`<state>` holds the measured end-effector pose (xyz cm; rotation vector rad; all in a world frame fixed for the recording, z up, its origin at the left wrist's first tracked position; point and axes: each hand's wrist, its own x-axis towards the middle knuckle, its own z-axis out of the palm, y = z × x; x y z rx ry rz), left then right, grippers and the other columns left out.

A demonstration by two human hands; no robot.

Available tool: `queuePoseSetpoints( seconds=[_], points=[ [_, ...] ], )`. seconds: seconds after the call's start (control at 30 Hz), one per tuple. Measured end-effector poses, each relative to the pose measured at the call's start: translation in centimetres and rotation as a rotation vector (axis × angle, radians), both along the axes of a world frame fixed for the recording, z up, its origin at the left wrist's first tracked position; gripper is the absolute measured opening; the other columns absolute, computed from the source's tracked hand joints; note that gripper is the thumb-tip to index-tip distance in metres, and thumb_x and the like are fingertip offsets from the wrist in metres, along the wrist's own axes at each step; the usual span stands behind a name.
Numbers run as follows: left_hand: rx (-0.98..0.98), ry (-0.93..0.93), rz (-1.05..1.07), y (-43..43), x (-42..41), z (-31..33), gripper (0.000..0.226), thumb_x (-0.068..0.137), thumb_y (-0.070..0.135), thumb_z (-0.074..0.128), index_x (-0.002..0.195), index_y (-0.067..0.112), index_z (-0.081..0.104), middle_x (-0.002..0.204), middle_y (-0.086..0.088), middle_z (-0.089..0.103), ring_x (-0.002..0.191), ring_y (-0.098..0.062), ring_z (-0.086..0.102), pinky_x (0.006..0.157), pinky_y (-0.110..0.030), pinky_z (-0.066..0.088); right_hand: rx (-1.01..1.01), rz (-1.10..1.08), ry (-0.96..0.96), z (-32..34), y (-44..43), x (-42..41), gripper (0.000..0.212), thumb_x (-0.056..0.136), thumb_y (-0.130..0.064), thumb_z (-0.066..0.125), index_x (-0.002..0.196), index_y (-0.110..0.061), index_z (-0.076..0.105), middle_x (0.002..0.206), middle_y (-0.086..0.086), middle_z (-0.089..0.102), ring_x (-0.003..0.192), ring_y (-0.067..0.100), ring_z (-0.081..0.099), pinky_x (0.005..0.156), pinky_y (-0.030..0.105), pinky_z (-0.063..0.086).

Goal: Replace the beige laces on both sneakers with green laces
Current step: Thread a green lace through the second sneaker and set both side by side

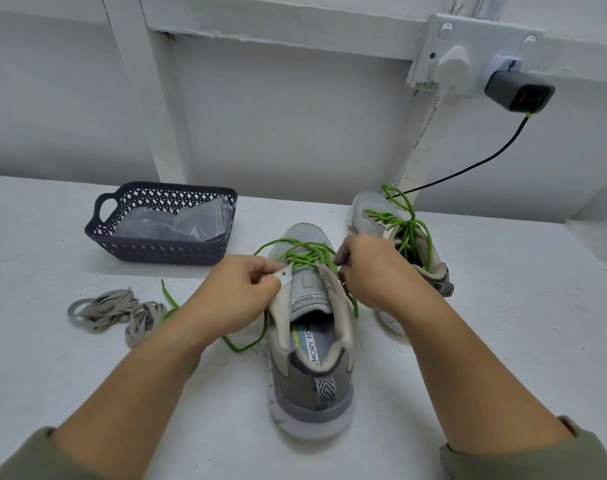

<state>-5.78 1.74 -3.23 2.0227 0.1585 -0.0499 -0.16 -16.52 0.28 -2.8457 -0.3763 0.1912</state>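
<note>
A grey sneaker [312,362] stands in front of me, heel towards me, with a green lace [304,252] threaded across its lower eyelets. My left hand [236,294] pinches the left eyelet flap of this sneaker. My right hand [371,268] pinches the green lace at the right flap. A loose end of the lace trails under my left forearm. The second grey sneaker [395,233] lies behind my right hand, laced in green with loose ends. Two beige laces [116,311] lie in a heap at the left.
A dark plastic basket [163,225] with clear bags in it stands at the back left of the white table [503,306]. On the wall behind, a socket [468,57] holds a white plug and a black charger [518,91] with a cable running down.
</note>
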Motion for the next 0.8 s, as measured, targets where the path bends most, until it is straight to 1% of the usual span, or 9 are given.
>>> queuePoseSetpoints(
  seconds=[0.07, 0.1, 0.17, 0.23, 0.37, 0.5, 0.57, 0.63, 0.8],
  points=[
    [-0.026, -0.018, 0.006, 0.0, 0.1, -0.3, 0.027, 0.086, 0.013, 0.051, 0.096, 0.024, 0.074, 0.078, 0.008, 0.074, 0.067, -0.002, 0.061, 0.075, -0.028, 0.052, 0.038, -0.03, 0.039, -0.1, 0.3, 0.1, 0.021, 0.092, -0.005, 0.05, 0.107, -0.007, 0.064, 0.103, 0.011, 0.067, 0.098, 0.029, 0.061, 0.078, 0.036, 0.053],
    [-0.03, -0.03, 0.007, -0.1, 0.0, -0.3, 0.028, 0.087, 0.01, 0.05, 0.095, 0.024, 0.073, 0.075, 0.01, 0.073, 0.063, 0.0, 0.057, 0.069, -0.025, 0.048, 0.059, -0.037, 0.045, -0.2, 0.4, 0.1, 0.018, 0.095, -0.012, 0.048, 0.102, -0.007, 0.064, 0.1, 0.012, 0.066, 0.095, 0.03, 0.06, 0.074, 0.034, 0.05],
    [-0.028, -0.044, 0.01, -0.3, 0.0, -0.4, 0.032, 0.09, 0.004, 0.048, 0.096, 0.024, 0.073, 0.076, 0.01, 0.072, 0.06, 0.002, 0.055, 0.064, -0.021, 0.044, 0.149, -0.09, 0.056, -0.2, 1.0, 0.3, 0.034, 0.098, -0.033, 0.049, 0.084, -0.007, 0.064, 0.081, 0.011, 0.063, 0.082, 0.029, 0.059, 0.061, 0.031, 0.042],
    [-0.037, -0.044, 0.007, -0.3, 0.0, -0.5, 0.032, 0.09, 0.005, 0.047, 0.099, 0.022, 0.073, 0.081, 0.007, 0.074, 0.062, 0.002, 0.056, 0.064, -0.02, 0.044, 0.196, -0.152, 0.062, -0.2, 1.5, 0.7, 0.043, 0.093, -0.045, 0.056, 0.087, -0.005, 0.07, 0.078, 0.011, 0.065, 0.078, 0.027, 0.061, 0.058, 0.029, 0.042],
    [-0.144, 0.016, 0.051, -0.1, 0.0, -0.2, 0.024, 0.086, 0.022, 0.051, 0.092, 0.021, 0.074, 0.082, -0.01, 0.072, 0.072, -0.012, 0.059, 0.073, -0.033, 0.053, 0.153, -0.142, 0.064, 0.0, 1.8, 1.1, 0.031, 0.093, -0.036, 0.06, 0.098, -0.007, 0.073, 0.091, 0.013, 0.069, 0.087, 0.026, 0.06, 0.067, 0.028, 0.042],
    [-0.326, 0.134, 0.052, 0.6, 0.2, 0.3, 0.021, 0.093, 0.006, 0.051, 0.09, -0.002, 0.07, 0.078, -0.009, 0.069, 0.065, -0.009, 0.064, 0.063, -0.02, 0.056, 0.258, -0.093, 0.012, 0.6, 1.1, 0.5, 0.017, 0.095, -0.023, 0.058, 0.101, -0.015, 0.071, 0.096, 0.008, 0.07, 0.087, 0.02, 0.06, 0.069, 0.027, 0.043],
    [-0.334, 0.171, 0.036, 1.2, 0.3, 0.2, 0.021, 0.092, 0.01, 0.057, 0.092, -0.007, 0.069, 0.085, -0.016, 0.07, 0.073, -0.014, 0.065, 0.074, -0.027, 0.059, 0.293, -0.049, -0.044, 0.9, 0.9, 0.3, 0.017, 0.094, -0.018, 0.054, 0.096, -0.014, 0.07, 0.089, 0.007, 0.071, 0.077, 0.017, 0.059, 0.068, 0.032, 0.047],
    [-0.31, 0.187, 0.027, 1.6, 0.4, 0.1, 0.023, 0.091, 0.015, 0.061, 0.092, -0.006, 0.07, 0.088, -0.017, 0.071, 0.077, -0.016, 0.065, 0.083, -0.034, 0.058, 0.33, 0.009, -0.092, 1.3, 0.9, 0.1, 0.014, 0.091, -0.019, 0.055, 0.088, -0.02, 0.069, 0.077, -0.004, 0.066, 0.071, 0.012, 0.056, 0.063, 0.026, 0.043],
    [-0.326, 0.204, -0.008, 2.2, 0.4, 0.1, 0.021, 0.09, 0.011, 0.062, 0.096, -0.008, 0.069, 0.098, -0.027, 0.068, 0.083, -0.021, 0.063, 0.08, -0.029, 0.059, 0.301, 0.139, -0.086, 1.6, 1.2, -0.1, 0.014, 0.086, -0.021, 0.062, 0.089, -0.024, 0.075, 0.072, -0.011, 0.066, 0.068, 0.001, 0.059, 0.059, 0.016, 0.045]
  ],
)
